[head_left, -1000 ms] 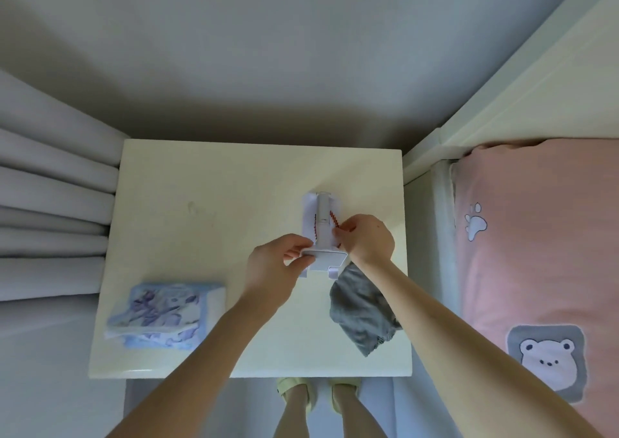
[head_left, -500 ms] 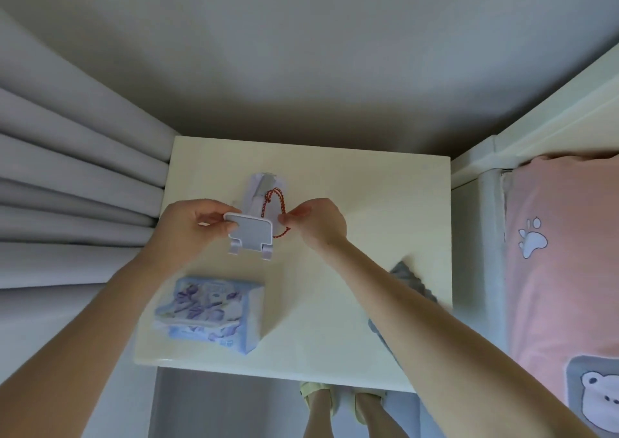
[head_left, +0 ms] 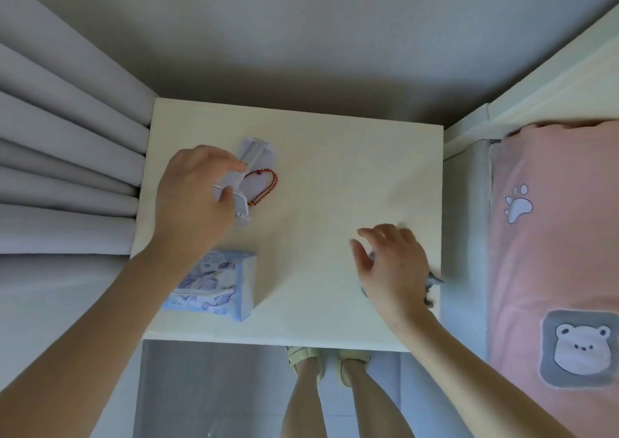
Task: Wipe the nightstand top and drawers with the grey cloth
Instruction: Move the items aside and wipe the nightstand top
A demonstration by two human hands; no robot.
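We're clearing space: left hand (head_left: pixel 192 199) grasps the white phone stand (head_left: pixel 246 183) on the nightstand surface (head_left: pixel 318 176); right hand (head_left: pixel 390 263), fingers spread, reaches the grey cloth (head_left: pixel 433 281) at the right edge. Next: grab cloth, wipe.

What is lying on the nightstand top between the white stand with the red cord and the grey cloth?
Nothing: in the head view, the nightstand top is bare between the white stand and the grey cloth, which is mostly hidden under the right hand.

The blue floral tissue pack (head_left: pixel 214 285) at the nightstand's front left edge bears print too blurred to read.
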